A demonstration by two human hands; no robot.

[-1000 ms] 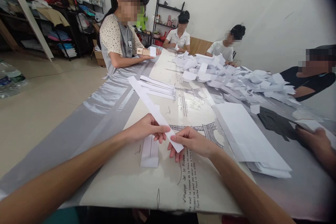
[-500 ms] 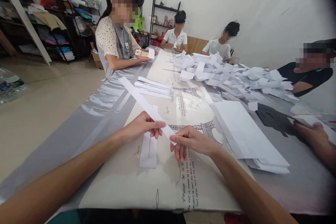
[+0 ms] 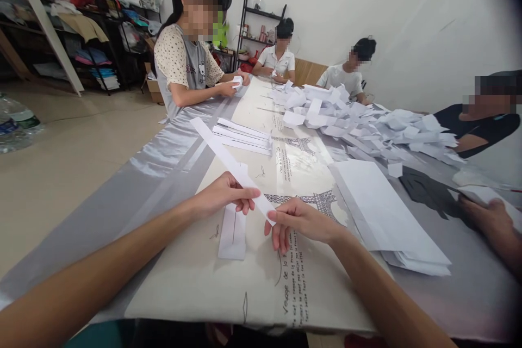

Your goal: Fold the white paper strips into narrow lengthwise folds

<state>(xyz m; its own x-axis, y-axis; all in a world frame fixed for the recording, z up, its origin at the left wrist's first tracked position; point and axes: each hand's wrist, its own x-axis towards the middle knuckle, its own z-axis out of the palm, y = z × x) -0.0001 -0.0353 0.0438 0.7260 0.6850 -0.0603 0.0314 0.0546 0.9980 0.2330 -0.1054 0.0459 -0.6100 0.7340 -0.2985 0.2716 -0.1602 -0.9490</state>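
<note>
A long white paper strip (image 3: 218,148) slants above the table, its far end toward the upper left. My left hand (image 3: 232,194) pinches it along its lower half, thumb on top. At the near end, my right hand (image 3: 289,222) holds the strip between thumb and fingers, the other fingers curled below. Beneath my left hand lies another white paper piece (image 3: 232,239) with a dark line along it, partly hidden by the hand and the strip. Farther off, several white paper strips (image 3: 242,136) with dark edges lie side by side on the printed tablecloth (image 3: 196,277).
Large white sheets (image 3: 377,201) are stacked to the right. Behind them spreads a heap of cut paper pieces (image 3: 359,114). Co-workers sit around the table; one person's hand (image 3: 489,217) holds paper at the right edge. Dark flat material (image 3: 426,187) lies near it.
The view has shifted slightly. My hands keep nearly the same grip on the strip. The co-worker at left has brought both hands together around a small white paper.
</note>
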